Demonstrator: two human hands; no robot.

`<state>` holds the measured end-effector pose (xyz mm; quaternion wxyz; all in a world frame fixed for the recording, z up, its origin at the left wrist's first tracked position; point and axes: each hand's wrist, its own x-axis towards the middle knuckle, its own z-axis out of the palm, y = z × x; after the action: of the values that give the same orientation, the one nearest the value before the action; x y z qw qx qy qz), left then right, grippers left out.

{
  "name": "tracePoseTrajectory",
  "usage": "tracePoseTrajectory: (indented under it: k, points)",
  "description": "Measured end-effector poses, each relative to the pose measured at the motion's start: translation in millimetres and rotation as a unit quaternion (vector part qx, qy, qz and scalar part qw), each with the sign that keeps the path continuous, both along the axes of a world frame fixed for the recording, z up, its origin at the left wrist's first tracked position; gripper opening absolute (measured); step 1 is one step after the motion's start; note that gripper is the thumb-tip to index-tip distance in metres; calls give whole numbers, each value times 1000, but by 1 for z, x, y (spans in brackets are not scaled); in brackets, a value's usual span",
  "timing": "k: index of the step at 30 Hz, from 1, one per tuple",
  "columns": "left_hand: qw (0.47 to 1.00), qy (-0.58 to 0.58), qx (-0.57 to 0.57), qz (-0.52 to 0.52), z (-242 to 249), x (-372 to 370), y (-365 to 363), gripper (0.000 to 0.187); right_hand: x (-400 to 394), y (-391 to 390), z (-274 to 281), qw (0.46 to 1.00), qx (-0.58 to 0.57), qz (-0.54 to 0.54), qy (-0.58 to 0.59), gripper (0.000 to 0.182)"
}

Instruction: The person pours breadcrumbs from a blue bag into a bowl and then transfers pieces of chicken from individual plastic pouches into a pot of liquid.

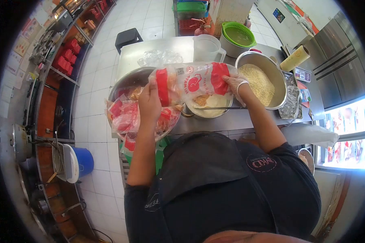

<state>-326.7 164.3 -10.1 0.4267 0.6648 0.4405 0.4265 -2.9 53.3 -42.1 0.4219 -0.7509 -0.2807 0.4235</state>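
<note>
White floor tiles surround a steel counter (158,54) where both hands hold a red-and-clear plastic bag (190,83) over a pot of pale batter (210,103). Left hand (149,101) and gloved right hand (235,83) each grip an end. Tilted carelessly, contents could spill outside. Its red logo isn't legible.

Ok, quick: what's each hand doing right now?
Left hand: closed on the plastic bag, at its left end.
Right hand: gloved, closed on the same bag's right end.
</note>
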Motion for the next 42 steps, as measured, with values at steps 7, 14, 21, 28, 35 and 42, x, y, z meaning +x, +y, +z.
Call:
tracePoseTrajectory:
  k: [7, 14, 21, 28, 35, 42]
  points:
    - [937, 286, 202, 16, 26, 15, 5, 45, 22, -7, -46, 920, 28, 200, -336, 31]
    - [934, 272, 231, 8, 33, 25, 5, 44, 1, -18, -18, 987, -35, 76, -141, 33]
    - [939, 252, 229, 44, 58, 25, -9, 46, 9, -25, -14, 996, -15, 54, -70, 38]
    - [991, 11, 122, 57, 39, 6, -32, 43, -4, -17, 25, 991, 117, 51, -28, 38]
    - [994, -72, -56, -60, 2, 5, -137, 76, -68, -42, 50, 913, 203, 353, -22, 34]
    - [960, 15, -257, 112, -77, -29, -227, 36, -127, -77, 23, 693, 229, 677, -94, 38]
